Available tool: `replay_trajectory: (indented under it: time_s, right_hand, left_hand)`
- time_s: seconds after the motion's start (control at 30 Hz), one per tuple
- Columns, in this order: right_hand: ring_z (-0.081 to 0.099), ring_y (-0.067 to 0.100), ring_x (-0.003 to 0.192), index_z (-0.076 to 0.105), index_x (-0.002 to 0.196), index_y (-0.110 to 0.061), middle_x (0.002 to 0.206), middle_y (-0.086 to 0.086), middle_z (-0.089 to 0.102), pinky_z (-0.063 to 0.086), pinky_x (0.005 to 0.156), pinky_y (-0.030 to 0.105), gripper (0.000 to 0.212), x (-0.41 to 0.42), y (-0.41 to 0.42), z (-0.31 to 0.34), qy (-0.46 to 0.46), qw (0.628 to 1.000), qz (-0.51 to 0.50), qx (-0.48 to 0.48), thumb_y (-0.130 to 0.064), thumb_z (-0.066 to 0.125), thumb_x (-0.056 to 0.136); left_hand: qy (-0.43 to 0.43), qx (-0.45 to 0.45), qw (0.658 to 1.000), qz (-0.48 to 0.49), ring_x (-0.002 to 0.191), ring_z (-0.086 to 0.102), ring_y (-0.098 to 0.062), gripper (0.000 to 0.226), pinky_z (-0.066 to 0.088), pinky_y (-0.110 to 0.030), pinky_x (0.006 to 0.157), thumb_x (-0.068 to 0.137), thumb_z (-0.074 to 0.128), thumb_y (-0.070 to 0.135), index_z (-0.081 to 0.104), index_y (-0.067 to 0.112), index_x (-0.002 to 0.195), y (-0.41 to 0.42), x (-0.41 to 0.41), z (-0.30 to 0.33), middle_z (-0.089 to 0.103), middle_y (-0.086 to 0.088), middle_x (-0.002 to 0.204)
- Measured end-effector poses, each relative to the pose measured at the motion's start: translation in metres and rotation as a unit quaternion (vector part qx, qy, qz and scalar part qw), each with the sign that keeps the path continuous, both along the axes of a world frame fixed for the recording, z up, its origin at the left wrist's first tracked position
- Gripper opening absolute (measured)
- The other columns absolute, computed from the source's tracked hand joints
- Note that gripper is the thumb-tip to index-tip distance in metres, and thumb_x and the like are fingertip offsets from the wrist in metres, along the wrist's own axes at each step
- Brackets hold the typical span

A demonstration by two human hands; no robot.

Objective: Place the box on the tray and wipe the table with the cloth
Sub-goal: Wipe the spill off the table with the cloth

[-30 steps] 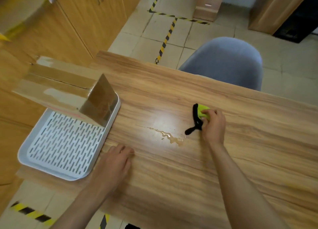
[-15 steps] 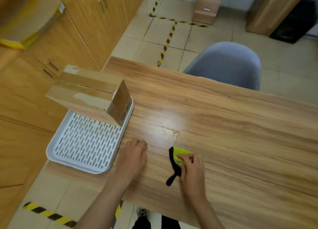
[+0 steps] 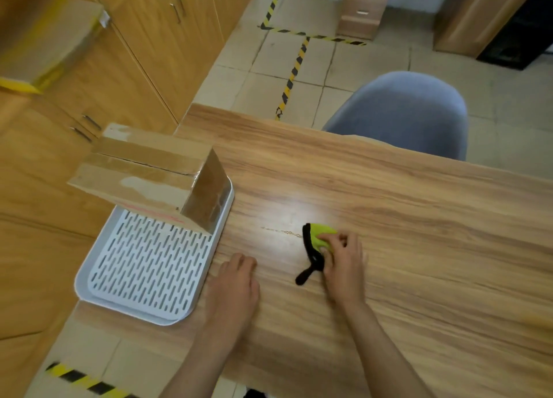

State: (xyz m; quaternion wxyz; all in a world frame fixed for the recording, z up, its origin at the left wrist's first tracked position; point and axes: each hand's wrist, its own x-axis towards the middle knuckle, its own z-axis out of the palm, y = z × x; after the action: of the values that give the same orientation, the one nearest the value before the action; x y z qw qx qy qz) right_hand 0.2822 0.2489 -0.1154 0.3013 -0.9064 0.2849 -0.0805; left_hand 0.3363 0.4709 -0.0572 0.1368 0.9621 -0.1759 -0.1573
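Note:
A taped cardboard box point(image 3: 155, 179) stands on the far end of the white slotted tray point(image 3: 143, 272) at the table's left edge. My right hand point(image 3: 344, 263) presses a yellow-green cloth with black trim point(image 3: 317, 242) onto the wooden table point(image 3: 419, 233). A thin brownish streak of liquid point(image 3: 284, 231) lies just left of the cloth. My left hand point(image 3: 236, 281) rests flat on the table beside the tray, holding nothing.
A grey chair point(image 3: 401, 113) is tucked in at the table's far side. Wooden cabinets point(image 3: 134, 53) line the left, with another cardboard box point(image 3: 39, 44) on top. Striped floor tape point(image 3: 293, 68) crosses the tiled floor beyond.
My right hand dragged the cloth across the spill toward me, then back up to the streak's right end. The puddle has shrunk to a thin line. My left hand stayed flat by the tray.

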Motion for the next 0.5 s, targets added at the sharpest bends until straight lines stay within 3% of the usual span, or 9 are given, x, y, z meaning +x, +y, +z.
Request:
replay_trajectory:
  time_s: [0.17,0.3,0.4,0.5]
  right_hand:
    - [0.052,0.031,0.108,0.068,0.117,-0.032,0.117,0.005,0.052,0.038,0.089,0.043,0.036,0.074,-0.051,-0.012,-0.022,0.999,-0.025,-0.019,-0.012,0.066,0.087]
    - [0.050,0.030,0.108,0.068,0.119,-0.035,0.115,0.004,0.052,0.031,0.086,0.038,0.037,0.107,-0.065,-0.018,-0.032,0.999,0.012,-0.042,-0.012,0.063,0.091]
    - [0.050,0.030,0.106,0.069,0.120,-0.039,0.111,0.002,0.051,0.031,0.085,0.038,0.040,0.110,-0.055,-0.020,-0.032,0.999,0.006,-0.034,-0.012,0.062,0.090]
    - [0.050,0.027,0.103,0.068,0.119,-0.042,0.111,-0.002,0.051,0.032,0.083,0.038,0.042,0.093,-0.016,-0.017,-0.009,0.998,0.057,-0.020,-0.013,0.064,0.089]
  left_hand:
    - [-0.018,0.007,0.999,0.036,0.086,0.060,-0.024,0.019,0.052,-0.038,0.069,0.085,0.061,0.021,0.065,0.022,0.103,-0.010,0.000,-0.012,0.060,0.001,0.112]
    - [-0.003,0.004,1.000,0.030,0.094,0.059,-0.019,0.023,0.050,-0.034,0.077,0.091,0.054,0.025,0.063,0.025,0.112,-0.011,0.001,-0.011,0.056,0.004,0.117]
    - [-0.007,-0.004,1.000,0.006,0.099,0.059,-0.016,0.025,0.050,-0.031,0.078,0.095,0.048,0.028,0.061,0.027,0.117,-0.006,0.009,-0.009,0.053,0.008,0.119]
    - [-0.003,-0.012,0.999,-0.045,0.091,0.060,-0.020,0.024,0.053,-0.037,0.076,0.091,0.049,0.026,0.065,0.021,0.109,0.009,0.023,-0.014,0.056,0.004,0.110]
